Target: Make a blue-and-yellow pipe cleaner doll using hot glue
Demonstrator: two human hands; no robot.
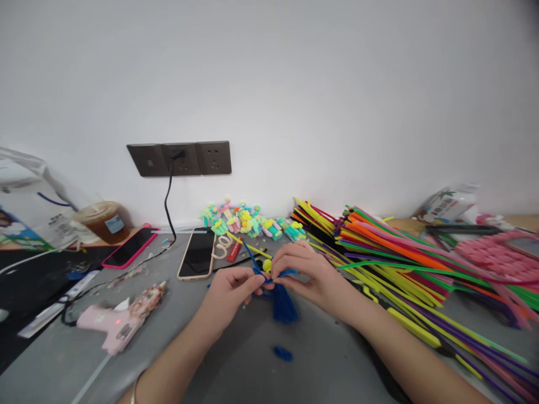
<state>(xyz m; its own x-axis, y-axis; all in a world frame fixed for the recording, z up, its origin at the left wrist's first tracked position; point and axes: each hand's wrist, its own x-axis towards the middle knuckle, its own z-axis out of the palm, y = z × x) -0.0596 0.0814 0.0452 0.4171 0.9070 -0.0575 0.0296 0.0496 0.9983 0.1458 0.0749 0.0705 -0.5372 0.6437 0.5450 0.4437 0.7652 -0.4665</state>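
Right of a gold-framed smartphone (196,254), a person's left hand (234,287) and right hand (309,274) meet, thumbs and fingertips pinched narrowly on blue pipe cleaners (255,265). A dark blue bundle (284,304) is also right of the smartphone, nearer the viewer. A pink hot glue gun (115,325) lies front-left of the smartphone, multicoloured pipe cleaners (391,252) well to its right.

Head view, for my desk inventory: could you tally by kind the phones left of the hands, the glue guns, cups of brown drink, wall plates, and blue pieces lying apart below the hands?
Phones: 2 (pink-edged phone, pale-edged phone)
Glue gun: 1
Cup of brown drink: 1
Wall plates: 3
Loose blue piece: 1
Total: 8
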